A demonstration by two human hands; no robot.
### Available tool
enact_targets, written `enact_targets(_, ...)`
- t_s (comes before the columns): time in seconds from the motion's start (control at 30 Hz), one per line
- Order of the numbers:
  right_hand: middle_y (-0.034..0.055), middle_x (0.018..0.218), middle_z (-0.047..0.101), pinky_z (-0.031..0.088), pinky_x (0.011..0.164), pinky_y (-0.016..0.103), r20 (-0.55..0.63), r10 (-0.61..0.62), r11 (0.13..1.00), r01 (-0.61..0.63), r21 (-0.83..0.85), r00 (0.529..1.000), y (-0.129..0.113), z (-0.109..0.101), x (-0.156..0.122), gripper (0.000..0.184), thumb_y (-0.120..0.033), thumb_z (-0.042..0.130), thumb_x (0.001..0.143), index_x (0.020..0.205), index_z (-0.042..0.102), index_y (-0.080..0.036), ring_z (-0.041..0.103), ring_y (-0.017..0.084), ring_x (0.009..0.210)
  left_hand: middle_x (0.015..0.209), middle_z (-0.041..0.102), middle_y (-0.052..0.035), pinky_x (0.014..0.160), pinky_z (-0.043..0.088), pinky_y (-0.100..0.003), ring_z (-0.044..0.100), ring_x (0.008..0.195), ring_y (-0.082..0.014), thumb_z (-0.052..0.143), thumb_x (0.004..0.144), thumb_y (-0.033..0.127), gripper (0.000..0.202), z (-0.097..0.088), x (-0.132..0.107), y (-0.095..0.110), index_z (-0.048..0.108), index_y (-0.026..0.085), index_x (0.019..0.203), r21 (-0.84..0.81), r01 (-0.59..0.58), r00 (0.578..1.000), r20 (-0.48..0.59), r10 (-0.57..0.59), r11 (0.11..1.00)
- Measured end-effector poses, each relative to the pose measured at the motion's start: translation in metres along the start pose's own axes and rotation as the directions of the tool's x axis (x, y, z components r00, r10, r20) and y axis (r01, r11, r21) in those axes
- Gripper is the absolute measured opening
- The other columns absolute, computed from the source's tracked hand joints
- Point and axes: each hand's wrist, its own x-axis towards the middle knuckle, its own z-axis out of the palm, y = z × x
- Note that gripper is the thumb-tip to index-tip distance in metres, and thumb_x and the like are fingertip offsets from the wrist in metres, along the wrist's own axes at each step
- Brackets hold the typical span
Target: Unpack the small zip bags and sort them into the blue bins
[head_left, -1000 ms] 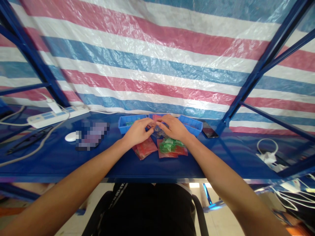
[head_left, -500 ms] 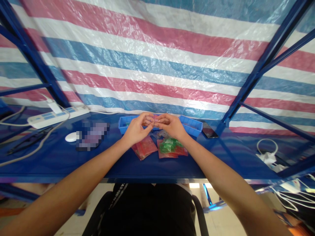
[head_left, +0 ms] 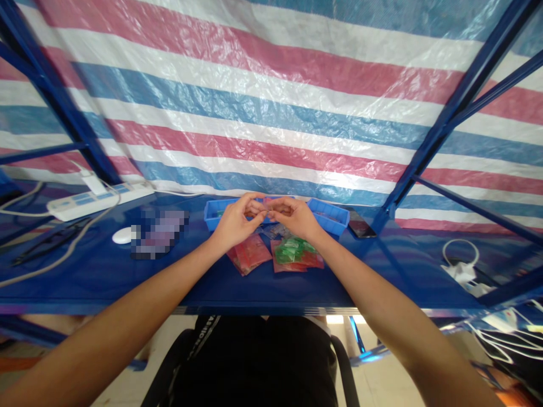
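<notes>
My left hand point(head_left: 237, 221) and my right hand point(head_left: 298, 217) meet above the far part of the desk, thumbs and fingertips pinched together. Between the fingertips is something small, with a clear or pinkish look, too small to name. Blue plastic bins point(head_left: 331, 221) stand in a row behind and beside the hands, partly covered by them. Just below the fingers lie clear plastic packets point(head_left: 275, 232). Nearer to me are red packets point(head_left: 250, 255) on the left. On the right, small green packets point(head_left: 293, 249) rest on more red ones.
The blue desk point(head_left: 237, 291) carries a white power strip point(head_left: 102, 202) with cables, a white mouse-shaped object point(head_left: 122, 236) and a blurred-out item at left. A black phone point(head_left: 361, 223) lies right of the bins. Farther right sits a white charger point(head_left: 464, 272). Blue frame posts flank a striped sheet.
Both hands stay in nearly the same place, still pinched together. The fingertips have shifted slightly, and less of the shiny small thing shows between them.
</notes>
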Motion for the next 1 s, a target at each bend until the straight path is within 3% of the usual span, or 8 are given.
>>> enact_targets(0.2, 0.0024, 0.097, 0.081, 0.066, 0.095, 0.045, 0.016, 0.038, 0.999, -0.038, -0.006, 0.999, -0.002, 0.004, -0.001, 0.034, -0.037, 0.081, 0.084, 0.115, 0.073, -0.025, 0.080, 0.024, 0.092, 0.107, 0.077, -0.0063, 0.086, 0.063, -0.038, 0.077, 0.095, -0.0238, 0.069, 0.095, 0.035, 0.041, 0.000, -0.001, 0.004, 0.061, 0.022, 0.134, 0.052, -0.022, 1.000, 0.009, 0.022, 0.998)
enact_targets(0.43, 0.0019, 0.092, 0.078, 0.067, 0.073, 0.035, 0.007, 0.055, 0.998, -0.055, 0.010, 0.998, -0.003, 0.005, 0.000, 0.043, -0.036, 0.083, 0.079, 0.119, 0.070, -0.024, 0.079, 0.022, 0.083, 0.103, 0.075, -0.0045, 0.082, 0.062, -0.036, 0.075, 0.091, -0.0226, 0.068, 0.093, 0.032, 0.038, 0.001, -0.001, 0.007, 0.062, 0.022, 0.130, 0.083, -0.035, 0.999, -0.007, 0.035, 0.996)
enact_targets(0.73, 0.0018, 0.093, 0.076, 0.065, 0.074, 0.032, 0.030, 0.040, 0.998, -0.041, 0.055, 0.999, -0.003, 0.008, -0.001, 0.044, -0.030, 0.079, 0.076, 0.117, 0.067, -0.022, 0.076, 0.019, 0.083, 0.096, 0.072, -0.0016, 0.083, 0.061, -0.036, 0.072, 0.084, -0.0209, 0.068, 0.090, 0.028, 0.040, 0.001, -0.001, 0.008, 0.059, 0.022, 0.128, 0.134, -0.016, 0.999, -0.029, 0.021, 0.991)
enact_targets(1.0, 0.0006, 0.091, 0.075, 0.064, 0.078, 0.032, -0.038, 0.009, 0.998, -0.012, -0.069, 0.999, -0.001, 0.000, 0.002, 0.039, -0.028, 0.077, 0.076, 0.114, 0.067, -0.022, 0.073, 0.017, 0.079, 0.104, 0.075, -0.0056, 0.079, 0.061, -0.035, 0.074, 0.087, -0.0226, 0.066, 0.097, 0.037, 0.042, 0.000, -0.002, 0.011, 0.056, 0.023, 0.136, 0.155, -0.056, 0.998, 0.012, 0.055, 0.986)
